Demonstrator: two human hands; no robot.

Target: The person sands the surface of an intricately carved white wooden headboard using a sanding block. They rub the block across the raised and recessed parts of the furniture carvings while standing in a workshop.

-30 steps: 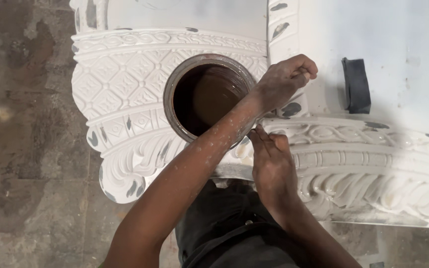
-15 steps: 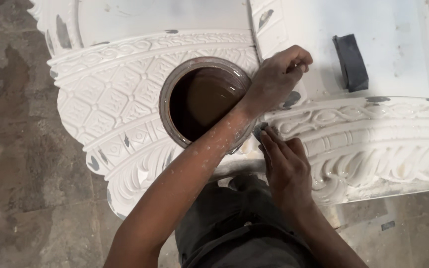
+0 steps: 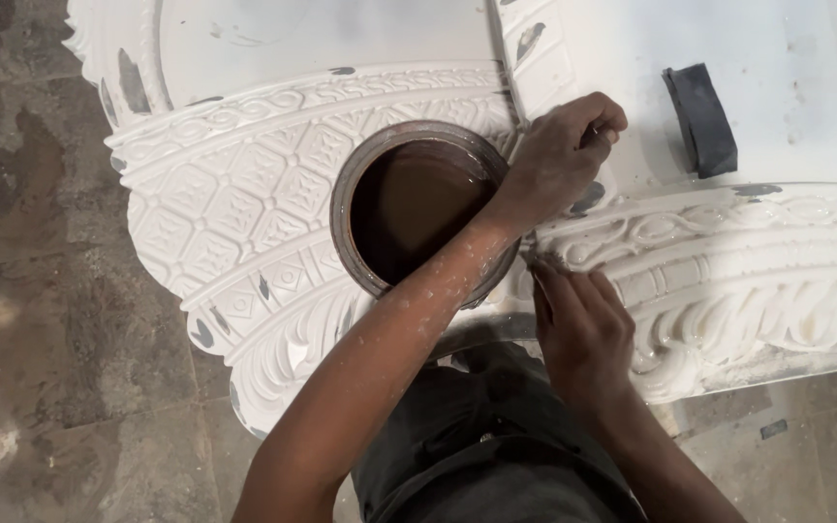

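Our view has drifted left since before, yet our left hand (image 3: pixel 559 160) stays clenched on a small unclear tool beside the brown-filled tin (image 3: pixel 418 215), right hand (image 3: pixel 581 324) pressing flat on the white carved moulding (image 3: pixel 728 261) nearest below.

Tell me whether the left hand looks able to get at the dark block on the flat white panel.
Probably yes. The left hand rests on the white moulding beside the tin; only bare panel lies between it and the dark block.
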